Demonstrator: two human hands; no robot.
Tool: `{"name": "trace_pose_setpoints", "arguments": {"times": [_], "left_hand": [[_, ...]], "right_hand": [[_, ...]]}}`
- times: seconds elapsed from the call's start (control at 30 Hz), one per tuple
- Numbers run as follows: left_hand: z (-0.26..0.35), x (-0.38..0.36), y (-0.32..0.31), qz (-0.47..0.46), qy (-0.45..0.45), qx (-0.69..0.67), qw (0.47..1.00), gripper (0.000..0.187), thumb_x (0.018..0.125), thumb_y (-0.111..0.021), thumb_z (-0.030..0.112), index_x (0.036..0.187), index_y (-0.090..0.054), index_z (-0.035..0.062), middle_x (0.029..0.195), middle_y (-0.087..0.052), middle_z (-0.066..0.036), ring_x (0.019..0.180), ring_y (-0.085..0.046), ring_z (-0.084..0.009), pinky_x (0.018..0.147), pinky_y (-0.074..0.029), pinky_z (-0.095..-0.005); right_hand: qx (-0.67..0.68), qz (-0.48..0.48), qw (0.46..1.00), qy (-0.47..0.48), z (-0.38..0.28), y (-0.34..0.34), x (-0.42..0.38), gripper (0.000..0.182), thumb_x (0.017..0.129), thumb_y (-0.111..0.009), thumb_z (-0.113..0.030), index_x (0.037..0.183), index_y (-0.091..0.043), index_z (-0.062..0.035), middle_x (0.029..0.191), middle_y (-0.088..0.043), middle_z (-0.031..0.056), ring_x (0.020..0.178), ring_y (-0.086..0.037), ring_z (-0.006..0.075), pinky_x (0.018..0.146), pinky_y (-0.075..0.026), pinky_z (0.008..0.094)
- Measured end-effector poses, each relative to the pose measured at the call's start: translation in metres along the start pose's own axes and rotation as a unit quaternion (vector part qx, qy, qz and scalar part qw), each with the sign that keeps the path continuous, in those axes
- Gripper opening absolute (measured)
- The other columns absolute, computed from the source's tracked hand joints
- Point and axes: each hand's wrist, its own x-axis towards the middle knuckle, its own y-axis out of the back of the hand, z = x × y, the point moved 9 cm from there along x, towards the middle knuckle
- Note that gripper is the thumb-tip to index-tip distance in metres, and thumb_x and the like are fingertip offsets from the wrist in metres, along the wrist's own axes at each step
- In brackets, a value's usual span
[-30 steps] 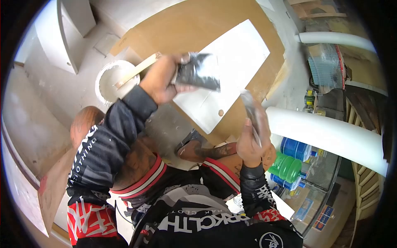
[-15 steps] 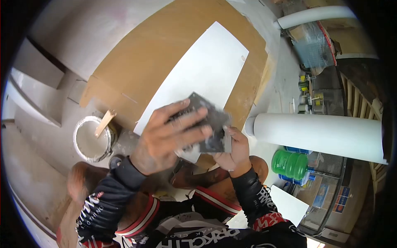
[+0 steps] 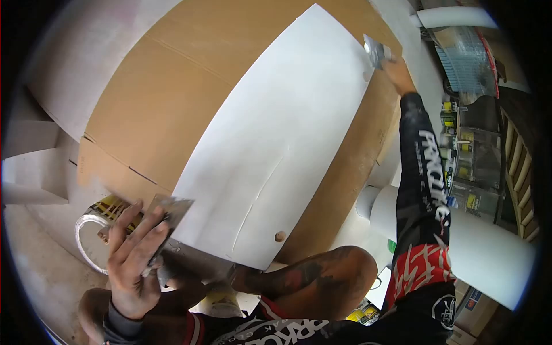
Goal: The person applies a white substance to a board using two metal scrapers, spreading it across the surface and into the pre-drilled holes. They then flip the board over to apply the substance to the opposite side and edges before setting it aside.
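My left hand (image 3: pixel 133 259) grips a flat metal scraper (image 3: pixel 175 211), its blade near the lower left edge of a white panel (image 3: pixel 276 115). Far out on the right, my right hand (image 3: pixel 398 76) has a second metal scraper (image 3: pixel 376 52), with the blade at the panel's upper right edge near a small notch. A thin raised line (image 3: pixel 253 204) runs along the near half of the panel. Close to its lower right edge is a round hole (image 3: pixel 280 236). Brown cardboard (image 3: pixel 155 98) lies underneath.
A bucket (image 3: pixel 92 253) with a coated white rim stands by my left hand. At the right are a large white roll (image 3: pixel 466 230), several cans (image 3: pixel 448 115) and a plastic-wrapped bundle (image 3: pixel 468 60). My bent knee (image 3: pixel 359 270) is close to the panel's near end.
My hands, together with the scrapers over the panel before, have parted. The left moved down and left; the right reached far up and right. More of the panel shows.
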Motion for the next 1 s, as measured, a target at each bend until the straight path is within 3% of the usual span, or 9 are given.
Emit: {"name": "trace_pose_setpoints", "arguments": {"times": [0.27,0.33,0.37,0.43,0.57,0.63,0.77,0.83,1.0], "left_hand": [[-0.019,0.002,-0.018,-0.014,0.047,0.015,0.999,0.063,0.067,-0.047,-0.006,0.126,-0.058,0.0145,0.124,-0.061,-0.016,0.120,-0.048,-0.0459,0.102,-0.036,-0.0529],[-0.019,0.003,-0.023,-0.030,0.042,0.011,0.999,0.063,0.067,-0.047,-0.006,0.126,-0.058,0.0143,0.124,-0.061,-0.016,0.120,-0.048,-0.0460,0.101,-0.036,-0.0530],[-0.021,0.003,-0.024,-0.030,0.041,0.003,0.999,0.062,0.067,-0.047,-0.005,0.125,-0.058,0.0138,0.124,-0.061,-0.017,0.120,-0.048,-0.0461,0.101,-0.036,-0.0530],[-0.023,0.005,-0.023,-0.027,0.039,-0.005,0.999,0.061,0.068,-0.047,-0.005,0.125,-0.059,0.0133,0.123,-0.061,-0.017,0.120,-0.048,-0.0462,0.101,-0.036,-0.0529],[-0.026,0.008,-0.021,-0.020,0.041,-0.001,0.999,0.059,0.068,-0.050,-0.004,0.124,-0.059,0.0129,0.123,-0.061,-0.017,0.118,-0.049,-0.0455,0.100,-0.037,-0.0528],[-0.027,0.009,-0.021,-0.019,0.049,0.003,0.999,0.060,0.067,-0.051,-0.005,0.124,-0.059,0.0129,0.123,-0.061,-0.017,0.118,-0.050,-0.0452,0.100,-0.037,-0.0527],[-0.022,0.009,-0.022,-0.023,0.028,0.003,0.999,0.063,0.063,-0.050,-0.006,0.123,-0.059,0.0110,0.122,-0.062,-0.017,0.116,-0.051,-0.0453,0.099,-0.038,-0.0522],[-0.018,0.010,-0.021,-0.028,0.018,0.005,0.999,0.063,0.062,-0.049,-0.005,0.122,-0.059,0.0102,0.121,-0.062,-0.017,0.116,-0.051,-0.0454,0.098,-0.039,-0.0521],[-0.005,0.011,-0.012,-0.018,0.000,-0.001,1.000,0.058,0.063,-0.052,-0.002,0.119,-0.061,0.0063,0.122,-0.062,-0.016,0.115,-0.051,-0.0442,0.099,-0.038,-0.0512]], "right_hand": [[-0.287,-0.027,0.956,0.051,0.018,-0.087,0.071,0.043,0.079,-0.049,-0.012,0.119,-0.058,0.0026,0.106,-0.063,0.0271,0.098,-0.062,0.0404,0.085,-0.047,0.0418],[-0.232,0.143,0.917,0.290,-0.020,-0.089,0.030,0.044,0.078,-0.049,-0.011,0.119,-0.057,0.0028,0.104,-0.064,0.0270,0.095,-0.063,0.0413,0.086,-0.048,0.0434],[-0.234,0.142,0.918,0.288,-0.021,-0.082,0.021,0.044,0.078,-0.049,-0.011,0.119,-0.057,0.0028,0.104,-0.064,0.0270,0.095,-0.063,0.0413,0.086,-0.048,0.0434],[-0.147,0.000,0.979,0.142,-0.018,-0.067,0.019,0.044,0.076,-0.050,-0.011,0.118,-0.058,0.0020,0.100,-0.065,0.0280,0.092,-0.063,0.0420,0.081,-0.049,0.0435],[-0.208,0.029,0.977,0.035,0.018,-0.033,0.056,0.043,0.075,-0.050,-0.015,0.113,-0.061,0.0013,0.103,-0.063,0.0288,0.101,-0.060,0.0431,0.092,-0.046,0.0448],[-0.200,-0.028,0.979,-0.036,0.046,-0.045,0.083,0.041,0.075,-0.050,-0.015,0.110,-0.063,0.0003,0.103,-0.063,0.0290,0.102,-0.059,0.0434,0.090,-0.046,0.0445],[-0.298,-0.091,0.950,-0.016,0.022,-0.071,0.100,0.039,0.074,-0.050,-0.016,0.106,-0.065,0.0002,0.102,-0.063,0.0287,0.101,-0.059,0.0437,0.088,-0.046,0.0447],[-0.146,0.028,0.988,0.029,0.007,-0.062,0.098,0.041,0.074,-0.050,-0.017,0.108,-0.065,-0.0001,0.101,-0.065,0.0265,0.097,-0.061,0.0424,0.086,-0.047,0.0436],[-0.176,-0.035,0.982,0.055,-0.008,-0.071,0.064,0.049,0.074,-0.050,-0.017,0.120,-0.060,-0.0035,0.098,-0.066,0.0227,0.087,-0.064,0.0337,0.078,-0.048,0.0392]]}}
